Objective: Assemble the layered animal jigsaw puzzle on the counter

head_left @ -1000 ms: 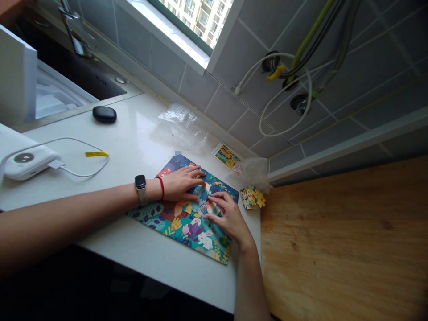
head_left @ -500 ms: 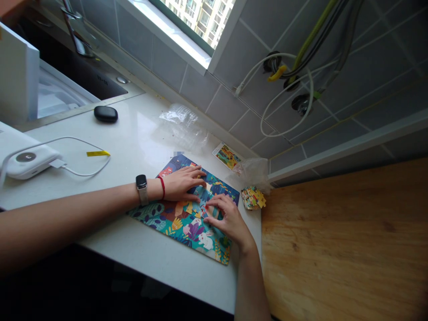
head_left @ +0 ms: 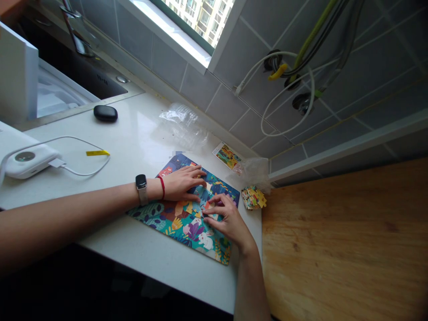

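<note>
While the left hand (head_left: 180, 183) lies spread wide across a jigsaw puzzle (head_left: 180, 225) on the white counter (head_left: 133, 245), the right hand (head_left: 232, 223) hides part of it in a narrow grip, whether on a piece one cannot tell, near stacked loose pieces (head_left: 254, 199), a crumpled plastic bag (head_left: 256, 171) and a picture card (head_left: 228, 156).

I can't read any word, number or brand for certain. The yellow tag (head_left: 96, 153) on the white cable (head_left: 78, 174), at the left of the frame, bears tiny dark print, too small for me to make out. At upper left, the short dark marks (head_left: 102, 80) on the sink (head_left: 113, 89) could be slots or lettering; I can't tell which. The round display (head_left: 25, 156) on the white power bank (head_left: 33, 167) is unreadable.
</note>
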### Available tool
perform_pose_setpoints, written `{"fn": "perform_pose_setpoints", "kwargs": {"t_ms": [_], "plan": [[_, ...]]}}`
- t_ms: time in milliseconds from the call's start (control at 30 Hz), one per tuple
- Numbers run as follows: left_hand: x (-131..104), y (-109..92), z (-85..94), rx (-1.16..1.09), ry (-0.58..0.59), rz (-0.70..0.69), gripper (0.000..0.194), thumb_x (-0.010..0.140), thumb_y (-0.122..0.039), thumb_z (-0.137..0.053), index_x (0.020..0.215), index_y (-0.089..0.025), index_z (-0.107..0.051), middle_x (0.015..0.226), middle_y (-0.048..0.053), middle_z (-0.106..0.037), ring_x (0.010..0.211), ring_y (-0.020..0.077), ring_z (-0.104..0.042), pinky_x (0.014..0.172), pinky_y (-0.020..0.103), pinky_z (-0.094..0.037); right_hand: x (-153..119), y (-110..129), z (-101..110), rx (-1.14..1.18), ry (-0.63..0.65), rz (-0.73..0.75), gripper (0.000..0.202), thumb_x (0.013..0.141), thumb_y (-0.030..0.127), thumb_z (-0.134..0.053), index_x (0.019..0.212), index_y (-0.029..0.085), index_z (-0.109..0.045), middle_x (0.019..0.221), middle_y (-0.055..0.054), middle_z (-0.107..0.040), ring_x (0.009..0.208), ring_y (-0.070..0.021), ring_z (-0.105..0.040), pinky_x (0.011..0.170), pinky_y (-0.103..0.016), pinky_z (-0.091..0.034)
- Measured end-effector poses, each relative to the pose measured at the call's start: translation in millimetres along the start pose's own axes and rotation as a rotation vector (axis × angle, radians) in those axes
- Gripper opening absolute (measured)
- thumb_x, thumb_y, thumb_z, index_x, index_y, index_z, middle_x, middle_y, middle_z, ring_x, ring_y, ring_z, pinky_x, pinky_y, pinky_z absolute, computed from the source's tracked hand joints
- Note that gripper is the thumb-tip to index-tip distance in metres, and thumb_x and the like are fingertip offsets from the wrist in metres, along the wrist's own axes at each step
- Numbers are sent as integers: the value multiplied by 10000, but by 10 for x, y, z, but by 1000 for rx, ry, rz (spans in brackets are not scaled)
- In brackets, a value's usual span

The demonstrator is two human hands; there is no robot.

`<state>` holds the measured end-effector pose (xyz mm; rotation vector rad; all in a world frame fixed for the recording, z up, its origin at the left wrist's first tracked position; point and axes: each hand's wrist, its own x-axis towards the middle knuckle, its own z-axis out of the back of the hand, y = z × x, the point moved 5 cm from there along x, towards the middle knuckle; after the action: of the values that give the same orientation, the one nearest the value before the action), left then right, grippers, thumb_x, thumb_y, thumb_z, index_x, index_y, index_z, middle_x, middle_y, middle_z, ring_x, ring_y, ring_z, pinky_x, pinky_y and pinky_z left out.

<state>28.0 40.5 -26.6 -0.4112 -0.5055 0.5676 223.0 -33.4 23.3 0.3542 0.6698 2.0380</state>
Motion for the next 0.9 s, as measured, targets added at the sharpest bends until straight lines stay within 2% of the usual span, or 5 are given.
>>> {"fn": "perform_pose_setpoints", "kwargs": {"t_ms": [133,233,400,667,900], "plan": [[9,-8,-13,45,17,-9,431,980,-526,-716,1299,-237,-698,1528,159,-585,1497,424,-456,1230,613,-391,-3,15,-3,-22,9,6,232,847,193,-894,1025,338,-862,1174,-48,-701,1138,-245,-637,1083,-458,-483],[12,-2,-5,57,4,-4,269,1063,-311,-579,1289,-248,-710,1511,132,-605,1504,379,-465,1233,588,-399,-6,12,-17,-24,15,1,223,855,202,-886,1032,336,-861,1190,-51,-703,1144,-249,-636,1099,-471,-471],[11,-6,23,21,17,-9,417,948,-71,-564,1294,-245,-718,1523,123,-607,1521,375,-456,1233,602,-401,6,25,-38,-24,14,1,208,874,180,-855,1025,324,-846,1190,-46,-701,1161,-248,-640,1104,-464,-455],[23,-11,46,7,35,3,552,869,-9,-544,1374,-196,-664,1508,140,-624,1507,361,-483,1246,585,-398,35,21,-14,12,-41,-67,342,805,152,-854,1070,254,-662,1122,-38,-707,1112,-260,-643,1027,-422,-476],[23,-19,110,-11,29,-54,594,783,24,-513,1318,-184,-668,1492,127,-635,1456,313,-540,1263,540,-394,34,-17,1,56,-100,-61,339,823,132,-809,1096,248,-644,1137,-45,-687,1115,-243,-645,1003,-385,-503]]}}
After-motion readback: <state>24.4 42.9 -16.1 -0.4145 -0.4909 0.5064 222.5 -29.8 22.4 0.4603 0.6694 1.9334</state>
